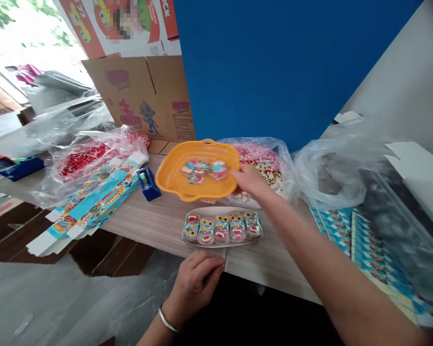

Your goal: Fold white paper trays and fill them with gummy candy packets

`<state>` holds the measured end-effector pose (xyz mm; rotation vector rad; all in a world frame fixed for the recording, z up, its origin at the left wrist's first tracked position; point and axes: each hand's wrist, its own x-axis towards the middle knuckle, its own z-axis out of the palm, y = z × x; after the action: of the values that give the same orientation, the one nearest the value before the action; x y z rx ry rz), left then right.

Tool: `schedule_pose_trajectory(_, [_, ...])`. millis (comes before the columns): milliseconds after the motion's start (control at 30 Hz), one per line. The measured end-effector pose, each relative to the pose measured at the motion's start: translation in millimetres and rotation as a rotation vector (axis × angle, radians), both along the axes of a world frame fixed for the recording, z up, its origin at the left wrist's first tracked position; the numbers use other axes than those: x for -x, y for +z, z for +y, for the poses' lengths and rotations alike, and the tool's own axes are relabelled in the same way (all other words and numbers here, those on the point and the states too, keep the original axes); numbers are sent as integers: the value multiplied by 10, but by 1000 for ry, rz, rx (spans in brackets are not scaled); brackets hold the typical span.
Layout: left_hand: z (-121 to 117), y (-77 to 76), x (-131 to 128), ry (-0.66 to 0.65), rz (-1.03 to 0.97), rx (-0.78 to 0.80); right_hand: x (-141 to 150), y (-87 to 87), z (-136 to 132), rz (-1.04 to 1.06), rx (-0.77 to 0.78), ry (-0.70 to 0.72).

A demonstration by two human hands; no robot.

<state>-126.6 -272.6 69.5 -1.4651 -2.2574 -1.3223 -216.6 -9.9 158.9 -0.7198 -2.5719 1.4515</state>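
Against a blue wall [260,62], a wood-grain table [147,226] carries a printed cardboard carton [137,98], bulging plastic bags of sweets [82,161] and a blue tape dispenser [148,184]. The right hand [250,181] has its fingers closed on the rim of an orange plastic basket [173,173], held above the table with a few gummy packs [204,171] inside. The left hand [195,283], fingers loosely curled, sits at the table's edge below a tray [216,210] of similar packs; whether those fingers grip anything, I can't tell.
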Motion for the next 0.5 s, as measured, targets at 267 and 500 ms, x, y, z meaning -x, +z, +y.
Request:
schedule_pose_trajectory(267, [-548, -195, 90, 190, -1, 40, 851, -447, -868, -64, 5, 200])
schedule_pose_trajectory(500, [-409, -128, 101, 151, 52, 34, 689, -416, -735, -88, 17, 161])
